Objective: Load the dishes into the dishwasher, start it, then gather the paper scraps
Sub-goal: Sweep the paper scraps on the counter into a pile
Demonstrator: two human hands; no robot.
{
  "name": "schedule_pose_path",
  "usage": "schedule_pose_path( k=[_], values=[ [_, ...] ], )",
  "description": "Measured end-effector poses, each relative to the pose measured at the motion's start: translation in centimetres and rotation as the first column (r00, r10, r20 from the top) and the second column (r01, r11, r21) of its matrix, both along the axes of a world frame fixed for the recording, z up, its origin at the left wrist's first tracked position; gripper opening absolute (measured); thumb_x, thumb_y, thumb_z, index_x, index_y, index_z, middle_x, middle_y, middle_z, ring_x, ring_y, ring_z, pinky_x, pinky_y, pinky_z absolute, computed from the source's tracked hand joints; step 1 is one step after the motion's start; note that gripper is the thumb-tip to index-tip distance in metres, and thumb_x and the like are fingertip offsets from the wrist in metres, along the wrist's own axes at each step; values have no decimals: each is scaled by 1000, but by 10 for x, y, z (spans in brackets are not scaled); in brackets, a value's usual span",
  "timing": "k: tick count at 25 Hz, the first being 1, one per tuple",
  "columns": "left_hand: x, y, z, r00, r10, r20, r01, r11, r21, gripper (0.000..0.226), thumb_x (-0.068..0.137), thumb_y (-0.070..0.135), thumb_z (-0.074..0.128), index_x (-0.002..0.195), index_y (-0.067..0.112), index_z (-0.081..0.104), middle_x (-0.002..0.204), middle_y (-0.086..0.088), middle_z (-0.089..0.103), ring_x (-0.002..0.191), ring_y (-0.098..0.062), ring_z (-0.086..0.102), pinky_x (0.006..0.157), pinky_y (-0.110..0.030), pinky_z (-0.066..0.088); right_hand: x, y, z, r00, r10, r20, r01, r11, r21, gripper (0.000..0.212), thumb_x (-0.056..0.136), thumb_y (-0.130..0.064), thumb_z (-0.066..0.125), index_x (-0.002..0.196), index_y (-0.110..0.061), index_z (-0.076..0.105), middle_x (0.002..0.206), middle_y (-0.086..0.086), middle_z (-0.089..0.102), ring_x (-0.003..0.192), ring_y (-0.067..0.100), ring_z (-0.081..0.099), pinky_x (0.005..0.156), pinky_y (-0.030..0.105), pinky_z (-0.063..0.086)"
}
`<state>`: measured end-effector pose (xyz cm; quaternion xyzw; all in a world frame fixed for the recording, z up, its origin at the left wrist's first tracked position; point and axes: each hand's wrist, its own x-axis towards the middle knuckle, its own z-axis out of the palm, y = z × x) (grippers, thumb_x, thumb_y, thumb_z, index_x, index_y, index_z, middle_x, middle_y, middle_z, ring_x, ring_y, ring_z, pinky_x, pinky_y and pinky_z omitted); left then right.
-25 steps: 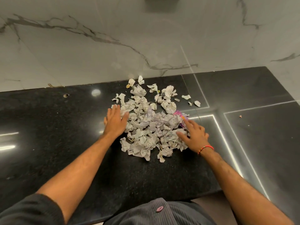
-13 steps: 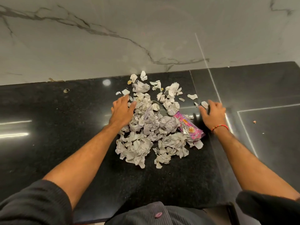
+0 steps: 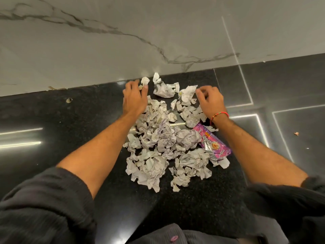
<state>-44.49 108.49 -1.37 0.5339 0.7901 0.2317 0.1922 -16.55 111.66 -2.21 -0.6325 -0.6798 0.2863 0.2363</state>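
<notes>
While crumpled grey-white paper scraps [image 3: 163,143] spread across black speckled countertop [image 3: 52,120] between both forearms, hands now reach far edge of pile, up from its flanks moments ago. Left hand [image 3: 134,99], fingers extended, touches far scraps; right hand [image 3: 210,101], loosely curled, rests on scraps, grips nothing. Pink foil wrapper [image 3: 212,143] uncovered below right wrist. Judgement: inward rake next.
</notes>
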Motion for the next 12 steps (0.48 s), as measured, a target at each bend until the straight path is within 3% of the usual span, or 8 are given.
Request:
schedule_pose_path(
  k=[2, 6, 10, 12],
  values=[
    [-2, 23, 7, 999, 7, -33, -11, 992, -126, 66, 102, 58, 41, 153, 18, 33, 159, -10, 26, 141, -35, 29, 113, -55, 32, -13, 12, 3, 999, -26, 40, 27, 999, -28, 47, 93, -59, 48, 127, -27, 57, 124, 7, 51, 111, 16, 47, 100, 41, 46],
    [13, 45, 6, 996, -54, -73, 36, 972, -231, 71, 96, 70, 40, 151, 27, 36, 154, -12, 35, 140, -38, 29, 112, -54, 27, -52, 11, 0, 927, 287, 242, -261, 956, -131, 71, 90, -65, 50, 150, -30, 33, 146, 7, 32, 126, 29, 33, 106, 45, 34],
    [52, 34, 2, 930, -334, -150, 291, 923, -253, 53, 103, 56, 37, 149, 30, 41, 149, -5, 38, 132, -36, 34, 108, -51, 31, -69, 10, 0, 901, 338, 270, -307, 940, -151, 66, 93, -51, 48, 152, -30, 28, 152, 1, 28, 125, 33, 33, 103, 46, 34],
    [64, 14, 0, 914, -367, -176, 328, 920, -215, 47, 105, 49, 36, 143, 23, 48, 143, -4, 42, 126, -31, 37, 104, -47, 36, -69, 2, 3, 894, 393, 216, -364, 917, -162, 60, 91, -42, 50, 148, -27, 35, 148, 2, 34, 123, 34, 38, 102, 46, 35]
  ],
)
